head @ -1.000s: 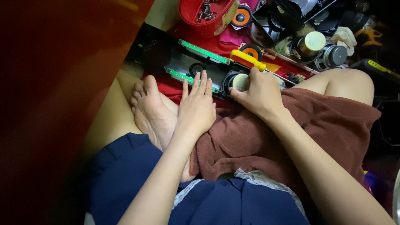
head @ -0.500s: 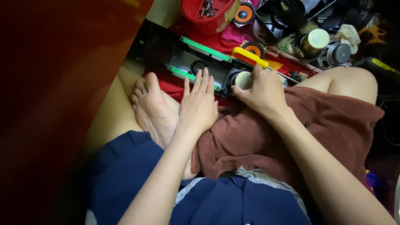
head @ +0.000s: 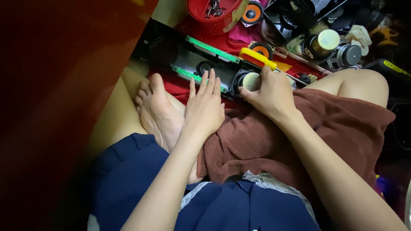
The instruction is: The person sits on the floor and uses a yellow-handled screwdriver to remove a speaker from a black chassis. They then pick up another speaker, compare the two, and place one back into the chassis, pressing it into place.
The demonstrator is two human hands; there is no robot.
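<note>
Left hand: the left hand (head: 205, 109) lies flat, palm down, fingers straight and close together; it holds nothing. Its fingertips reach the near edge of the long black speaker case (head: 188, 57) and touch the lower green circuit strip (head: 188, 76).
Right hand: the right hand (head: 269, 94) is curled around the yellow-handled screwdriver (head: 257, 57), whose handle sticks out above the knuckles; the thumb presses beside the round pale speaker cone (head: 250, 80).
Speaker case: open, lying slantwise on the red cloth (head: 222, 42) on the floor, just beyond the person's knees; a second green strip (head: 212, 49) runs along its far edge, and a small round black part (head: 203, 67) sits between the two strips.
Lap: a brown towel (head: 274, 141) covers the right thigh, under the right wrist; dark blue shorts (head: 141, 179) lie below it.
Foot: a bare foot (head: 156, 111) rests sole up, touching the left hand's outer side.
Far edge: a red bowl (head: 222, 19) with screws inside, an orange-ringed speaker (head: 252, 13), and loose speaker drivers (head: 325, 42) at the far right.
</note>
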